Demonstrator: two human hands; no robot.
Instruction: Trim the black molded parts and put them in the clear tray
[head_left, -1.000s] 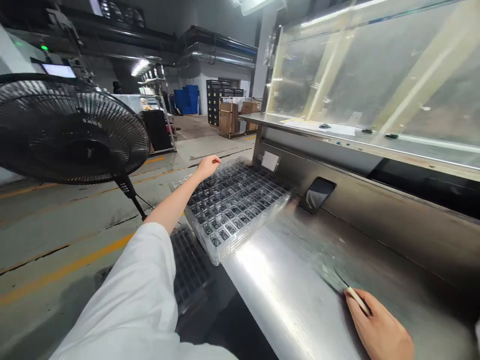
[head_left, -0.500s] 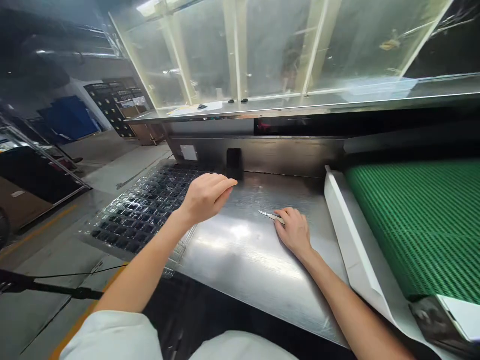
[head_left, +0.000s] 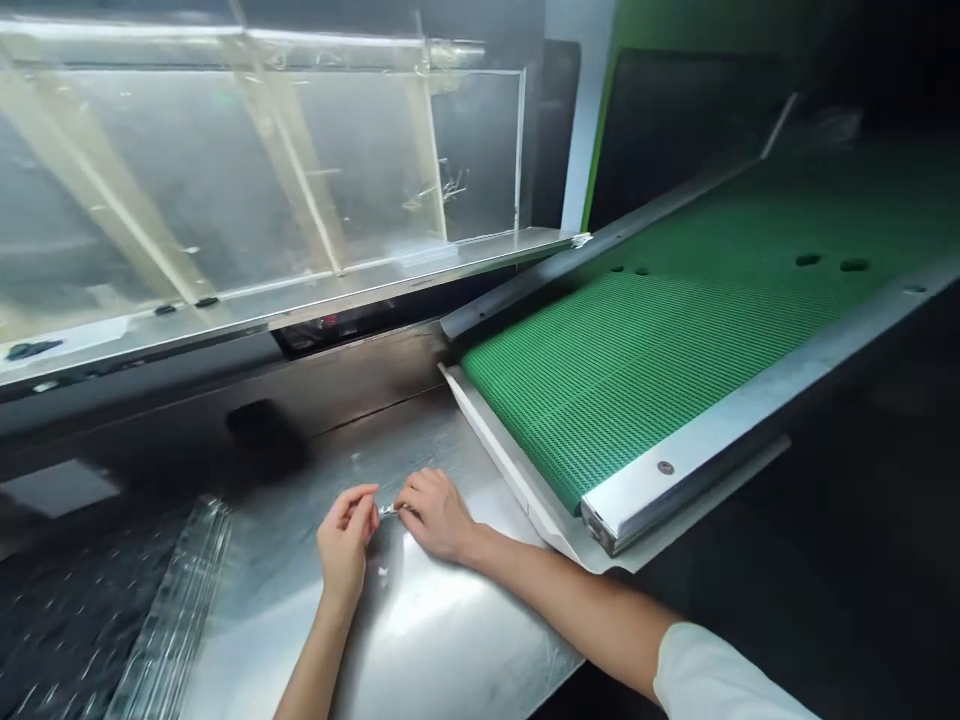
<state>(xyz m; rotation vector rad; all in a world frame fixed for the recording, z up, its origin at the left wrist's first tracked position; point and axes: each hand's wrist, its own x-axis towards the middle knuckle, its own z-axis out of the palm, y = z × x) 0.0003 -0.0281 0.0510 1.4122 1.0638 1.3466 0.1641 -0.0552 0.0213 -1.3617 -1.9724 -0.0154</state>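
Over the metal worktop (head_left: 435,640), my right hand (head_left: 439,515) is closed around the handle of a small scalpel (head_left: 387,511), whose blade end points left. Close beside that blade, my left hand (head_left: 346,540) has its thumb and fingers pinched together. Whatever is between those fingertips, if anything, is hidden or too small to name. A tiny pale speck (head_left: 383,572) shows on the metal just below the hands.
On the right a green conveyor belt (head_left: 585,380) carries several small dark oval pieces (head_left: 853,265), with a white guard (head_left: 510,480) along its near end. Clear plastic trays (head_left: 176,610) lie lower left. A blurred black block (head_left: 266,435) stands near the back panel, under a metal shelf (head_left: 375,275).
The view has swung right, toward the conveyor belt. My left hand has come from beside the trays to the scalpel's blade end. My right hand still holds the scalpel.
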